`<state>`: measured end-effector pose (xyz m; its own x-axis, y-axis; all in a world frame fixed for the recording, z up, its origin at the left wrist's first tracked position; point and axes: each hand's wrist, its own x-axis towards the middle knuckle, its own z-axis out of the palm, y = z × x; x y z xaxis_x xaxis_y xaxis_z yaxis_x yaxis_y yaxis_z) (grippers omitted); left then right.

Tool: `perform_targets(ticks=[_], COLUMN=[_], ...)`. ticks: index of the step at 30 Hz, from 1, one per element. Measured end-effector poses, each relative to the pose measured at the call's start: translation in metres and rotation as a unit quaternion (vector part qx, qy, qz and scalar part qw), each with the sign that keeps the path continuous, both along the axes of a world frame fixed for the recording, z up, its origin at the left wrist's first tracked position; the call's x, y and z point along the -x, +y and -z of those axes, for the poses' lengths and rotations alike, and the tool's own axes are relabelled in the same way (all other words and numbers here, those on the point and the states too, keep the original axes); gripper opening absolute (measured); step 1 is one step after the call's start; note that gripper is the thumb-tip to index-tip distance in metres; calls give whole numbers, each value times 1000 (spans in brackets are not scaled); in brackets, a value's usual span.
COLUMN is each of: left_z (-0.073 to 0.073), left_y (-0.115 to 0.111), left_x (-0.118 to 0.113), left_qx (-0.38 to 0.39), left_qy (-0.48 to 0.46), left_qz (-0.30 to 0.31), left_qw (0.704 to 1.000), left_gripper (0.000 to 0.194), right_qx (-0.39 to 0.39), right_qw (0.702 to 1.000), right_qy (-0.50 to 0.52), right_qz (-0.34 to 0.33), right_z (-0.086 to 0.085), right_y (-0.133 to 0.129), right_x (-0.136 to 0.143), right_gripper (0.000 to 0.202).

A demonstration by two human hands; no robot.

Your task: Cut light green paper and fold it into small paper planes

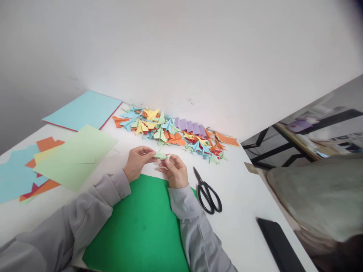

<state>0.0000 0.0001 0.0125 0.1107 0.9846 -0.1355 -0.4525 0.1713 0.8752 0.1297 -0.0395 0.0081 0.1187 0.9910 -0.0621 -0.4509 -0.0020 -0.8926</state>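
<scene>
A small folded piece of light green paper [161, 156] is pinched between my two hands, above the far edge of a green sheet [141, 223]. My left hand [138, 161] grips its left end between thumb and fingers. On its right end, the thumb and fingertips of my right hand [175, 170] are closed. The paper's exact folds are too small to make out. Just beyond my hands lies a long pile of small folded paper planes [161, 128] in several colours. Black-handled scissors [208, 194] rest to the right of my right hand, points facing away.
At left, a large light green sheet [76, 155] overlaps blue paper [19, 170] and orange scraps. A light blue stack [85, 109] sits by the wall. Orange paper squares [227, 139] lie far right. A black flat object [279, 243] is near the white table's right edge.
</scene>
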Motion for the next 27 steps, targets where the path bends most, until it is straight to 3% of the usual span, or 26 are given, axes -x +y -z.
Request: perform_targets(ticks=[4, 9, 16, 27], left_z=[0, -1, -5, -6], left_y=[-1, -3, -8, -7], left_x=[-1, -1, -1, -1], left_qx=[-3, -15, -63, -32], left_qy=[-6, 9, 58, 14], left_qz=[6, 13, 101, 125], left_qw=[1000, 1000, 991, 992], left_gripper=[28, 28, 25, 18], right_qx=[-4, 2, 3, 3], right_qw=[999, 1000, 1000, 997], right_qy=[36, 12, -21, -50], right_qz=[-14, -11, -7, -60], right_z=[-2, -1, 4, 2], right_y=[0, 0, 4, 5], right_x=[-2, -2, -9, -20], right_gripper=[30, 26, 23, 18])
